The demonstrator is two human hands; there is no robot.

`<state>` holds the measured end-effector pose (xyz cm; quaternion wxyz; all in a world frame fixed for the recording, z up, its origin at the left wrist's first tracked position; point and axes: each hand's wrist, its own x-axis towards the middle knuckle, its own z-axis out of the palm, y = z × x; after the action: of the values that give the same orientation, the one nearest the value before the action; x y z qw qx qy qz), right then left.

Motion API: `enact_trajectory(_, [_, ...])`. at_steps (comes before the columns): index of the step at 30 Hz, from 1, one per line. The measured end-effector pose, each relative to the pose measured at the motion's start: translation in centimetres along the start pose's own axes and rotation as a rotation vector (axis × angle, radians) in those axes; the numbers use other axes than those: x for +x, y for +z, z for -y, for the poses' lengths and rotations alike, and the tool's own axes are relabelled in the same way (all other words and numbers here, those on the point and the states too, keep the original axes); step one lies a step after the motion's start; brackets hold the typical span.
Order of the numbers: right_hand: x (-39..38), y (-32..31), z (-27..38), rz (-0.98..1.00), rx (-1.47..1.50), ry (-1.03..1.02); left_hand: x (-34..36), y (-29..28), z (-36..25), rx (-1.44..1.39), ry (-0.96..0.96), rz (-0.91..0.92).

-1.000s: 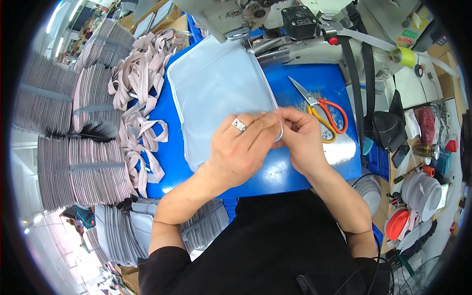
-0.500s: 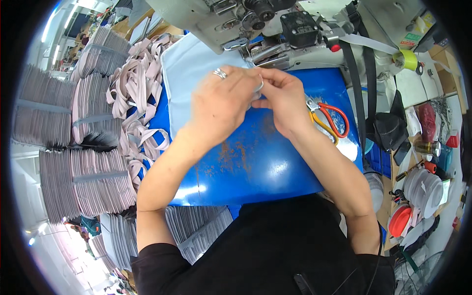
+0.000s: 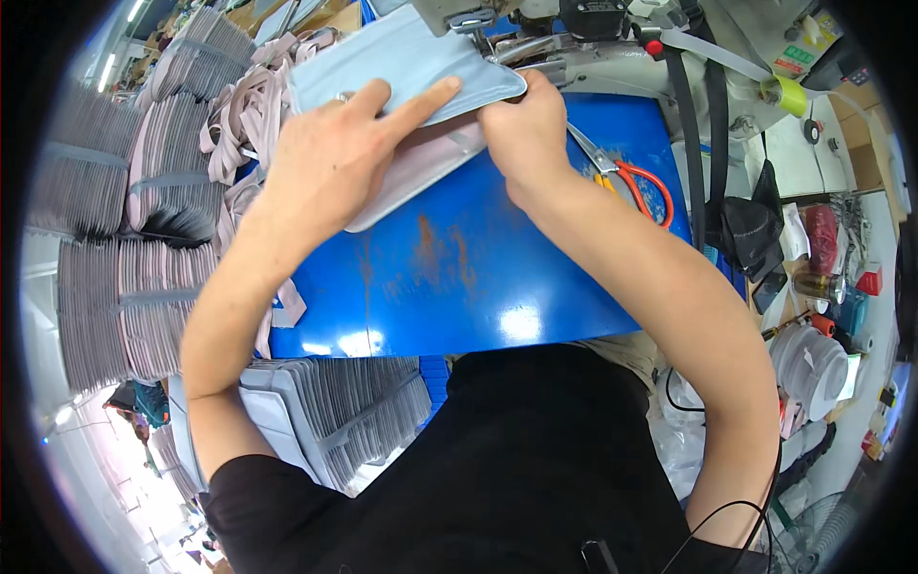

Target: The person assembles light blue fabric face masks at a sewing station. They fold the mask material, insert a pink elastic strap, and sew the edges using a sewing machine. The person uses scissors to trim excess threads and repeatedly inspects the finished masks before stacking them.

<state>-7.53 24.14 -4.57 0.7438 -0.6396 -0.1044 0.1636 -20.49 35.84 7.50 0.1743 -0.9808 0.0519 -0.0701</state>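
A light blue fabric panel [image 3: 382,59] with a seamed edge lies tilted under the sewing machine's head [image 3: 469,17]. Below it shows a pale pink layer [image 3: 421,170] with a light border. My left hand [image 3: 335,143], with a ring on one finger, rests on the panel with its index finger stretched across the blue cloth. Its thumb is hidden. My right hand [image 3: 526,129] is closed around the panel's right corner, close to the machine. Just right of that hand, scissors [image 3: 626,177] with red and orange handles lie on the blue table [image 3: 535,277].
Bundled stacks of grey-pink panels [image 3: 91,306] stand at left, beside a heap of pink straps [image 3: 239,134]. Another panel stack [image 3: 344,421] sits below the table's front edge. Black straps [image 3: 712,143] hang at right, near a yellow-green tape roll [image 3: 786,115].
My hands have moved apart from their joined position at the machine. The panel has come into a tilted position, showing its pink layer. My left hand now lies spread on it; my right grips its corner.
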Motion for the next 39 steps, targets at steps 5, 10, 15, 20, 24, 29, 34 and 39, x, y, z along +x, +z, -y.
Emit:
enact_trajectory(5, [-0.1,-3.9,0.8,0.227,-0.052,0.101,0.8,-1.1,2.5,0.114,0.231,0.049])
enact_trajectory(10, [-0.9,-4.7,2.2,0.308,0.030,0.276,1.9,-2.5,2.7,0.180,0.297,0.154])
enact_trajectory(15, [0.1,-3.9,1.5,0.301,0.218,0.301,3.6,-3.6,3.0,0.195,0.324,0.190])
enact_trajectory(20, [0.8,-2.8,1.2,0.252,0.285,0.336,4.8,-3.7,2.4,0.253,0.292,0.188])
enact_trajectory(24, [1.0,-2.4,1.4,0.218,0.269,0.391,4.8,-3.7,1.5,0.201,0.251,0.190])
enact_trajectory(29, [0.8,-2.4,0.9,0.195,0.341,0.373,4.5,-3.3,-1.6,0.167,0.125,0.198])
enact_trajectory(34, [0.6,-2.9,0.4,0.215,0.442,0.320,4.8,-2.7,-4.4,0.037,0.002,0.162])
enact_trajectory(39, [0.2,-3.1,0.2,0.221,0.554,0.312,6.0,-0.8,-7.3,-0.081,-0.120,0.116])
